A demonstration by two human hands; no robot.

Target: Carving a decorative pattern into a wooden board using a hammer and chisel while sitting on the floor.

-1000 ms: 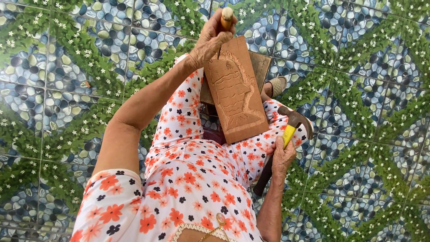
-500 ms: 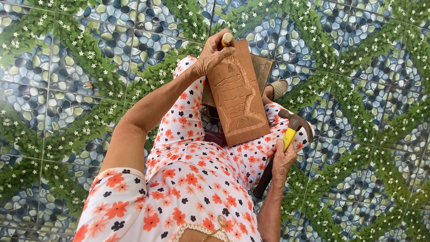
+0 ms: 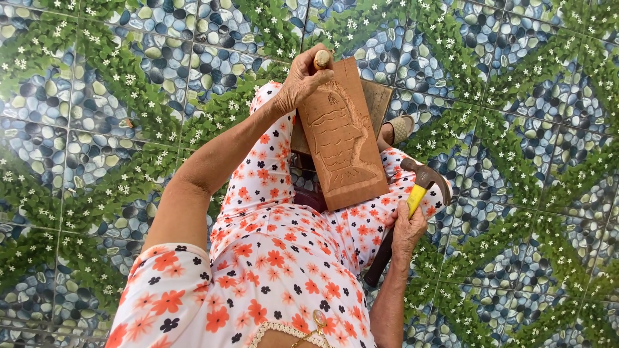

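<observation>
Since the earlier frames, the left hand point(image 3: 303, 80) has been coming a little lower on the top edge of the wooden board point(image 3: 340, 138), and the view is sitting slightly closer; the right hand point(image 3: 406, 229) is staying where it was.

At this moment the person is sitting with the carved wooden board leaning on the lap, tilted, its lower end resting on the thighs and its upper end pointing away toward the floor point(image 3: 97, 96). A relief of a fish with wavy lines is cut into the face of the board. The left hand is closing around a wooden tool handle point(image 3: 321, 59) at the upper left corner of the board; the fingers are wrapping tightly and only the rounded end of the handle is showing above them, so I cannot tell what kind of blade it has. The right hand is gripping a hammer point(image 3: 422, 183) by its yellow and dark handle, fingers curled shut around it, and the dark metal head is lying just beside the lower right edge of the board, above the right knee. The person is wearing white clothing with orange flowers point(image 3: 271, 270). Behind the board a second flat piece of wood point(image 3: 377, 100) is showing partly, and near it a beige sandal point(image 3: 401, 127) is standing on the floor, which is tiled with a pattern of pebbles, green leaves and small white flowers.
</observation>
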